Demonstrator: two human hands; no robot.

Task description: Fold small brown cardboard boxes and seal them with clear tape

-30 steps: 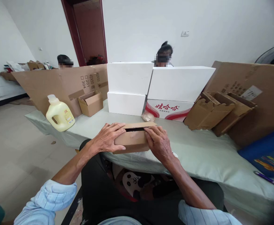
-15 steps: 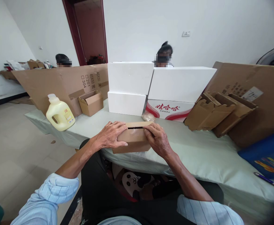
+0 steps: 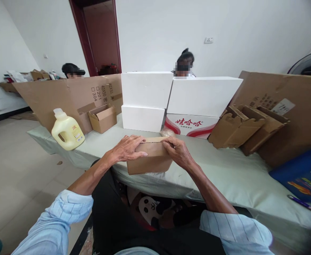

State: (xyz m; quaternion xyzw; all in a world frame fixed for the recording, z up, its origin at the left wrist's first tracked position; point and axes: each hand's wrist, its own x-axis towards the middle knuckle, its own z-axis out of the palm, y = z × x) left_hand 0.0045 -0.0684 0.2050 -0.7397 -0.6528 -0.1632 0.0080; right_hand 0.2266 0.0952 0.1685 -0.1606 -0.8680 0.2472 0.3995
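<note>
A small brown cardboard box sits at the near edge of the table, between my hands. My left hand wraps over its left upper corner, the thumb lying along the front face. On the right upper corner, my right hand is closed with bent fingers on the top edge. The top flap lies nearly level with the front edge, leaving only a thin dark line. Just behind the box, a clear crumpled roll or bundle is partly hidden.
White boxes stand stacked at the back. To the left are a pale yellow jug and a small open carton. Folded cartons, a blue container and a pen lie right. Two people sit beyond.
The dark gap under the box's top flap has narrowed to a thin line. The front face now shows taller, and my hands keep their places on the box.
</note>
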